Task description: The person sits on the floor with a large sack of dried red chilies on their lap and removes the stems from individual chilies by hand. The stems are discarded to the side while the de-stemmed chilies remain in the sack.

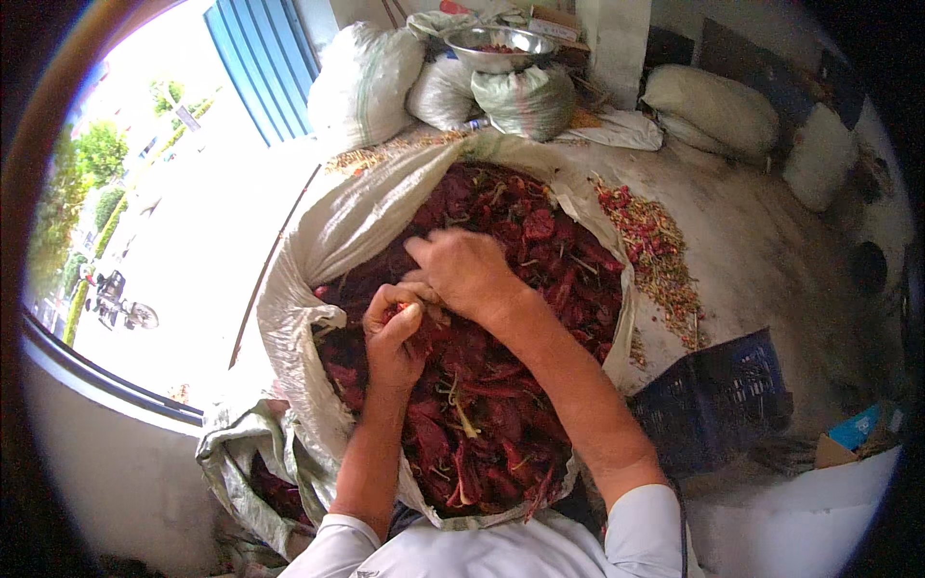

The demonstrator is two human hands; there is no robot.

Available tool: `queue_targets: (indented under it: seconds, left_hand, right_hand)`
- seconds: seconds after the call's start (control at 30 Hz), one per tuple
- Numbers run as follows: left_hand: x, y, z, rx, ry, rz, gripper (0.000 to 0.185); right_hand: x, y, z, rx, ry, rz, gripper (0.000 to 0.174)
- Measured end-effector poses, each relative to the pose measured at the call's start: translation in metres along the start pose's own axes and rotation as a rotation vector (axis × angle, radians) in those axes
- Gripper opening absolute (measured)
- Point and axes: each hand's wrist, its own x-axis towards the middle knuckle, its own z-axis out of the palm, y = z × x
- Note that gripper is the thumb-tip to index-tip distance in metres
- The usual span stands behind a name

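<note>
A wide-open white woven sack (303,238) stands before me, full of dried red chili peppers (498,412), some with pale stems. Over the heap, my left hand (394,336) is closed around a piece of red chili (396,312), most of it hidden by the fingers. Just above and to its right, my right hand (462,271) is bent at the knuckles and slightly blurred. Its fingers come close to the left hand's fingertips, and whether it pinches anything cannot be made out.
Chili scraps and seeds (654,246) lie on the floor right of the sack, near a dark blue plastic crate (715,397). Another sack (253,433) with chilies stands lower left. Full sacks (368,83) and a metal bowl (502,47) are at the back. A doorway opens left.
</note>
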Motion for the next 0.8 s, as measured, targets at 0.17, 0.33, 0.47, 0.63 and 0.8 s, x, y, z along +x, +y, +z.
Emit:
queue_targets:
  seconds: [0.17,0.33,0.47,0.63,0.8]
  left_hand:
    - [-0.005,0.005,-0.008,0.075,-0.033,-0.016,0.015]
    - [-0.002,-0.005,-0.013,0.058,-0.111,0.012,0.016]
    - [0.002,0.004,-0.004,0.142,0.002,-0.065,0.014]
    - [0.032,0.06,0.046,0.3,0.027,-0.081,0.006]
    - [0.063,0.059,0.073,0.678,-0.119,0.03,0.036]
  right_hand:
    - [-0.01,-0.006,0.005,0.021,-0.044,0.023,0.018]
    - [-0.024,-0.001,0.011,-0.027,0.031,-0.067,0.018]
    - [-0.019,0.004,0.028,-0.049,-0.046,-0.087,0.016]
    - [-0.026,0.003,-0.011,0.306,0.262,0.254,0.022]
    - [-0.052,-0.012,-0.049,0.508,0.42,0.426,0.022]
